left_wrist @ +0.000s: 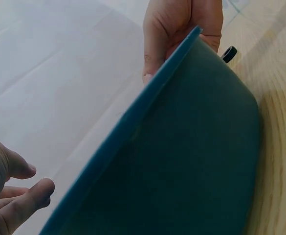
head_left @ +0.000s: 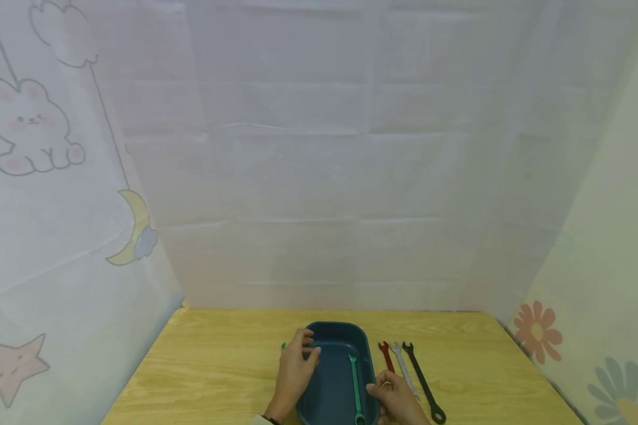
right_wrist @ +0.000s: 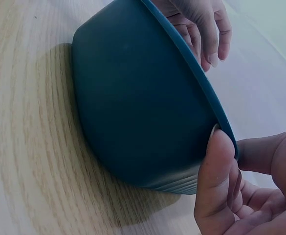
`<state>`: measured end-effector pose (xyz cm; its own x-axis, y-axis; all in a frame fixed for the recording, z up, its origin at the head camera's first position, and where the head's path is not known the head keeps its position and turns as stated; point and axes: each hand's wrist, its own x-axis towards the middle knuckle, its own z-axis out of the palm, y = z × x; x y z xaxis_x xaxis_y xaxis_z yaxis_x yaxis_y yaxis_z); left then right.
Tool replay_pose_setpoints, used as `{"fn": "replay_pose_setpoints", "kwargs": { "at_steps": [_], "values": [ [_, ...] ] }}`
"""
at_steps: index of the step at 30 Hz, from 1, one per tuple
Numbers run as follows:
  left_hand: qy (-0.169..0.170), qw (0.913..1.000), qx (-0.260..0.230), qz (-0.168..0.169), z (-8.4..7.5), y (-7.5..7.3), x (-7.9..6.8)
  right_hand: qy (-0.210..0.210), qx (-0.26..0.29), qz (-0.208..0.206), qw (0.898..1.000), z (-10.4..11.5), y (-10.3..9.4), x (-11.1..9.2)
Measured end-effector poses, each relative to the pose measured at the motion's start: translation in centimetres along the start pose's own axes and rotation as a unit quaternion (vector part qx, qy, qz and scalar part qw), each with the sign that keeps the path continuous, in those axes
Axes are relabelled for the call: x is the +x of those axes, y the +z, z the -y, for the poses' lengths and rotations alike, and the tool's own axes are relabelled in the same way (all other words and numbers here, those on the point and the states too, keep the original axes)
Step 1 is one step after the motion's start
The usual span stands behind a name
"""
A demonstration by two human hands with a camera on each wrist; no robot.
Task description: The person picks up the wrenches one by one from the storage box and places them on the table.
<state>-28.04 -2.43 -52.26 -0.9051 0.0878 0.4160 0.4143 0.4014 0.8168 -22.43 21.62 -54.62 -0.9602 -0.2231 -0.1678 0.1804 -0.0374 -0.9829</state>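
A dark blue plastic tub stands on the table, with a green combination wrench lying lengthwise inside it. My right hand pinches the tub's right rim; thumb and forefinger close on the edge in the right wrist view. Over the left side of the tub, my left hand hovers with bent, loose fingers. The left wrist view shows its thumb and fingertips apart, nothing between them. Just left of that hand, the small green end of another tool peeks out; the rest is hidden.
Right of the tub lie a red wrench, a silver wrench and a longer black wrench, side by side. The right hand partly covers the red one. Light wood forms the tabletop; pale wall sheets surround it.
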Motion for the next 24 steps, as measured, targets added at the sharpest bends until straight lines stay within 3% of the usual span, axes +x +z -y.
{"fn": "replay_pose_setpoints", "kwargs": {
  "at_steps": [24],
  "values": [
    [-0.005,0.9999,0.003,0.011,-0.6,1.7,0.0,-0.018,-0.025,-0.013,0.999,-0.2,0.2,0.2]
  ]
}}
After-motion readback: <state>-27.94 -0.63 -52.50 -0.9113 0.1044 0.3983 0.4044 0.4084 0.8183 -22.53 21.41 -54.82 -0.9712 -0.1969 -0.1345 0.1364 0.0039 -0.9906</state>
